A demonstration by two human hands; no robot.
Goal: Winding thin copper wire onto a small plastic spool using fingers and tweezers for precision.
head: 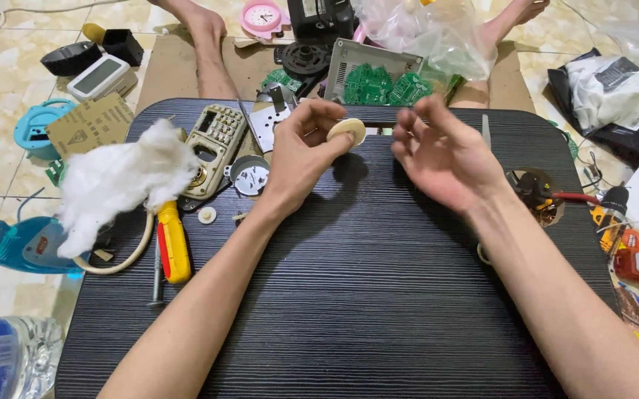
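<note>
My left hand (303, 151) hovers over the far middle of a dark ribbed table (364, 295) and pinches a small cream round disc (347, 131) between thumb and fingers. Beside it, my right hand (445, 151) is held palm inward with fingers loosely spread, holding nothing, its fingertips a short gap from the disc. Left of my left hand lie a beige clock casing (216, 148) and a small round clock part (249, 176).
A wad of white cotton (120, 181), a yellow-handled screwdriver (173, 244) and a blue bottle (20, 244) sit at the table's left. Green circuit boards (378, 85), a pink clock (262, 16) and a plastic bag (438, 33) lie beyond. Tools and wires crowd the right edge (615, 214).
</note>
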